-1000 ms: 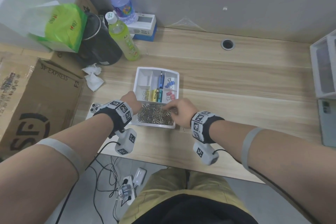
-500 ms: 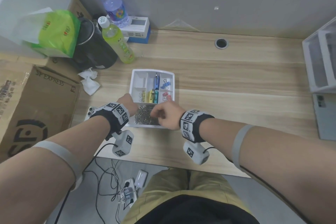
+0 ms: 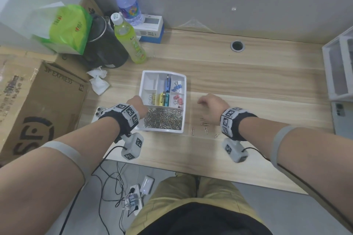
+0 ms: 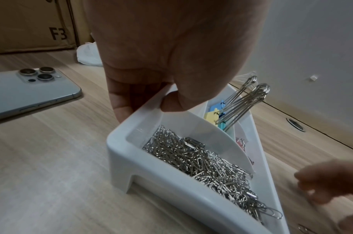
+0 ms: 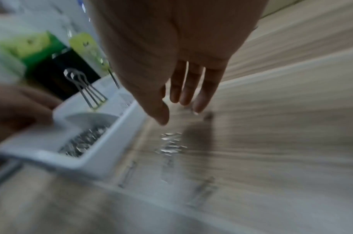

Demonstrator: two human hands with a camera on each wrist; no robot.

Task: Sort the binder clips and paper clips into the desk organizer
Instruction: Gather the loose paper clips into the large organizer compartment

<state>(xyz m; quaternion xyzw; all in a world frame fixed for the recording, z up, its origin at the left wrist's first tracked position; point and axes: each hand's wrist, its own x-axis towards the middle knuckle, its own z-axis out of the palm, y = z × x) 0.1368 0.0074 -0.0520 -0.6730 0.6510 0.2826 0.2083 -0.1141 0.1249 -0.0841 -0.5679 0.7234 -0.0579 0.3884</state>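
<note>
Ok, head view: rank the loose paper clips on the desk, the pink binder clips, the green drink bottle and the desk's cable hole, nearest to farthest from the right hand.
1. Loose paper clips, on the desk just under and beside the right hand.
2. Pink binder clips, in the organizer's right compartment, to its left.
3. Cable hole, near the back of the desk.
4. Green drink bottle, at the far back left.

Even indoor light; right wrist view motion-blurred; wide-angle edge distortion
</note>
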